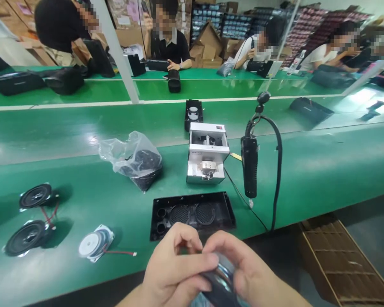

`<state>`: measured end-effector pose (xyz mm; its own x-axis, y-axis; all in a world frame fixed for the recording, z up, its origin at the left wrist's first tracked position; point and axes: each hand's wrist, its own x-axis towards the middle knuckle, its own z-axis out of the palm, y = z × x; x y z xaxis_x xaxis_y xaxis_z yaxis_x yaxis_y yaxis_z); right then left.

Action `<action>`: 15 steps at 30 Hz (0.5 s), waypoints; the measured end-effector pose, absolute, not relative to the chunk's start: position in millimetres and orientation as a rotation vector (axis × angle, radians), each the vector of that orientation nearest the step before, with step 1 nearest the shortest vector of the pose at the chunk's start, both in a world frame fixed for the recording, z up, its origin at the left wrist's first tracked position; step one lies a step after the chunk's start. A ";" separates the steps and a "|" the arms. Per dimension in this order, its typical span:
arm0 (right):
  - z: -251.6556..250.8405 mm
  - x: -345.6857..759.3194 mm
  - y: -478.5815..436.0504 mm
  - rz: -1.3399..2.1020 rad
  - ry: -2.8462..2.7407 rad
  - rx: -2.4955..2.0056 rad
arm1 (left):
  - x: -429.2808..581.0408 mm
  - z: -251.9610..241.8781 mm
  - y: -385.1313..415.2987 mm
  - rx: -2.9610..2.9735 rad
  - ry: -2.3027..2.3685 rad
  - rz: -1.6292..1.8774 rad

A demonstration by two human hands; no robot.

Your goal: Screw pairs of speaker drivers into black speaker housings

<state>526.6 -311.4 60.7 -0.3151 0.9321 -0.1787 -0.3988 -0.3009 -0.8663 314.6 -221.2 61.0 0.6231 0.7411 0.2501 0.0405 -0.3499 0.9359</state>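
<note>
Black chrome-rimmed speaker driver (pixel 220 283), as far as my fingers let me see it, sits low in view, just in front of the black plastic speaker housing (pixel 192 215). My left hand (pixel 176 266) and my right hand (pixel 240 266) are both closed on it, fingers curled around its edge; holding it by the rim spares its face. Beyond the housing stand a white screw feeder (pixel 208 153) and a hanging black electric screwdriver (pixel 249 166). Left of the housing lie a white-backed driver with red wire (pixel 94 243) and a clear plastic bag of black parts (pixel 136 160).
</note>
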 end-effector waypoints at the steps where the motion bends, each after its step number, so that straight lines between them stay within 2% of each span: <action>1: 66.5 530.9 -308.1 1.736 -0.996 -0.928 | 308.8 63.2 -219.5 1.861 0.655 0.831; 6: 106.0 565.9 -274.1 1.294 -1.645 -1.073 | 286.7 81.1 -197.9 2.166 0.646 0.787; 9: 123.0 579.1 -247.7 1.007 -2.010 -1.191 | 272.3 93.0 -185.2 2.430 0.686 0.914; 15: 114.3 580.3 -219.6 0.742 -2.477 -1.440 | 208.3 84.0 -183.3 2.400 1.204 1.073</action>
<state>580.3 -219.6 114.3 -0.5139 0.8531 -0.0904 0.7623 0.4057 -0.5043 208.3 -183.3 84.0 0.3877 0.7722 0.5033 0.5885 -0.6276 0.5097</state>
